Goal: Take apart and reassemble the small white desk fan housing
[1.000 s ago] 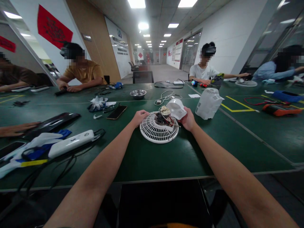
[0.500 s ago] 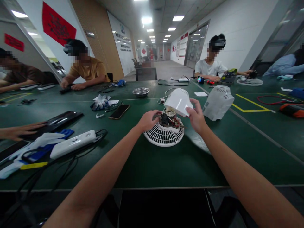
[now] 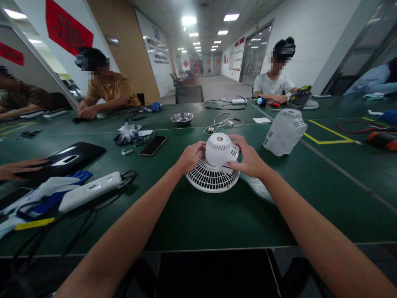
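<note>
White cover sits upright, dome up, between the hands.

We are in what looks like an office with a shared work area. Nearest our fingers, a long dark-green bench with yellow rectangular markings runs away to both sides. Beyond our fingertips stands a black-backed chair, and behind it a grey floor stretches between walls. Above and ahead of our fingers, rectangular white ceiling lights recede in rows. To the left of our fingers, a glossy white wall panel carries a logo and dark lettering; to their far right, glass doors in metal frames line the white wall. People sit around the bench.
</note>
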A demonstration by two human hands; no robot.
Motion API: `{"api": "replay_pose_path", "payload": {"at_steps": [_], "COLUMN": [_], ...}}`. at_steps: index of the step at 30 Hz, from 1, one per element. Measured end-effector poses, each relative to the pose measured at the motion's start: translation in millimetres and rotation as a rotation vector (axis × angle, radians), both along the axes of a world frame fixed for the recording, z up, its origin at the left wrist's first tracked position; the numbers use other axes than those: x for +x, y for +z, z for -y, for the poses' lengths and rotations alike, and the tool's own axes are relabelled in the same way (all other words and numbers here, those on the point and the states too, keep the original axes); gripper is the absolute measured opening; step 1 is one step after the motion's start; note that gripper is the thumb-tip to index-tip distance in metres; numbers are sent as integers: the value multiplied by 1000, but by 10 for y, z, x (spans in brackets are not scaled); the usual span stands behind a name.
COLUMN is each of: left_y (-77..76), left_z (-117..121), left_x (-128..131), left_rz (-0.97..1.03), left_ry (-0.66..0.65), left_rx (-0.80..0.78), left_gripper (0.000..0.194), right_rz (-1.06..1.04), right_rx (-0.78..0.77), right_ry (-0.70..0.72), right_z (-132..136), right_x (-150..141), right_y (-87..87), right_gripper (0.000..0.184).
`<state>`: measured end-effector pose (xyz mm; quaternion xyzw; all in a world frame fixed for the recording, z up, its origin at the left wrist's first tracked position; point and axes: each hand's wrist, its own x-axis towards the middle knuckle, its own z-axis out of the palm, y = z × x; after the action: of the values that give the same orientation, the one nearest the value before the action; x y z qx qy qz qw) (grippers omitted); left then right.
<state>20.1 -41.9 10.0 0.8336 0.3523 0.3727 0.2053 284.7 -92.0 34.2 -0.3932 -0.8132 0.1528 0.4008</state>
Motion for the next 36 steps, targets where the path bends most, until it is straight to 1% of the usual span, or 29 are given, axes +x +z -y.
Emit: {"api": "replay_pose_path", "payload": {"at_steps": [3, 6, 11, 13, 15, 19, 24, 29, 34, 36], "left_y": [18, 42, 94, 104, 104, 91, 77, 74, 63, 56], "left_z": [15, 27, 23, 1, -22, -36, -17, -33, -39, -35], "left_x": [-27, -35, -10, -7, -9, -15, -21, -16, 0, 3], "left_rz": [-74, -134, -186, -192, -189, -183, -160, -153, -175, -181], "left_ry": [-47, -84, -27, -25, -45, -49, -46, -46, -63, -58], "left_rx": [57, 71, 62, 54, 43, 39, 45, 19, 15, 14], "left_gripper": [41, 49, 65, 63, 56, 49, 52, 56, 60, 61], "right_rz": [24, 36, -11, -25, -37, -55, -45, -51, -48, -72], "right_rx": [-35, -34, -42, -67, -84, -82, -106, -80, -146, -150], "right_ry": [-12, -3, 25, 27, 21, 14, 40, 56, 37, 37], "right_z": [-6, 25, 58, 46, 32, 21, 5, -52, -58, -54], "right_x": [18, -4, -35, -25, -10, -3, -32, -32, -20, -22], "right_y": [6, 22, 38, 31, 21, -2, -51, -117, -144, -144], "right_gripper": [88, 87, 82, 82, 81, 80, 82, 80, 92, 93]}}
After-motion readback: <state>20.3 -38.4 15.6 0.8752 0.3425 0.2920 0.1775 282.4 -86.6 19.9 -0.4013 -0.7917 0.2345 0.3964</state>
